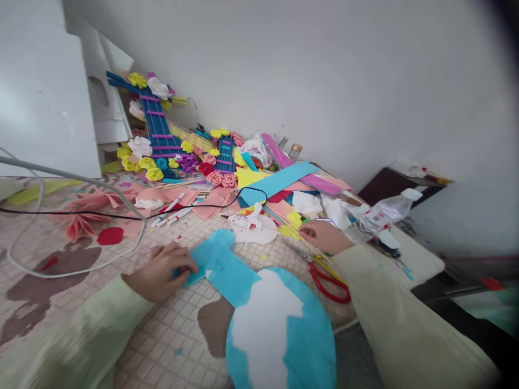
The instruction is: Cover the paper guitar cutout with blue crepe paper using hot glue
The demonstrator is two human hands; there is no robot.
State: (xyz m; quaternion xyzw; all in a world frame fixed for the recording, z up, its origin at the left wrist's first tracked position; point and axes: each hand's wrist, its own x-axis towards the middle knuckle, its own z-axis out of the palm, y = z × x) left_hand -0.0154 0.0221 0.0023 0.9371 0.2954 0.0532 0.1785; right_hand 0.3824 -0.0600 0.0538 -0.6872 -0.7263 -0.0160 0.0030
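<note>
A large guitar-shaped cutout (259,302), white foam partly covered in light blue paper, lies in front of me on the tiled floor. My left hand (164,268) is closed on the blue paper at the edge of its narrow neck. My right hand (326,236) is out to the right, fingers curled around something small that I cannot make out, close to yellow paper scraps (292,222). Red-handled scissors (328,281) lie just below that hand. A white glue gun (249,219) rests on a white foam piece (259,233) beyond the cutout.
Against the wall is a pile of paper flowers (148,165), blue paper guitars (158,121) and coloured sheets (279,181). A clear plastic bottle (383,215) lies at the right. Markers (172,212), pink paper fans (87,213) and a black cable (121,216) lie at the left. A white board (40,92) leans far left.
</note>
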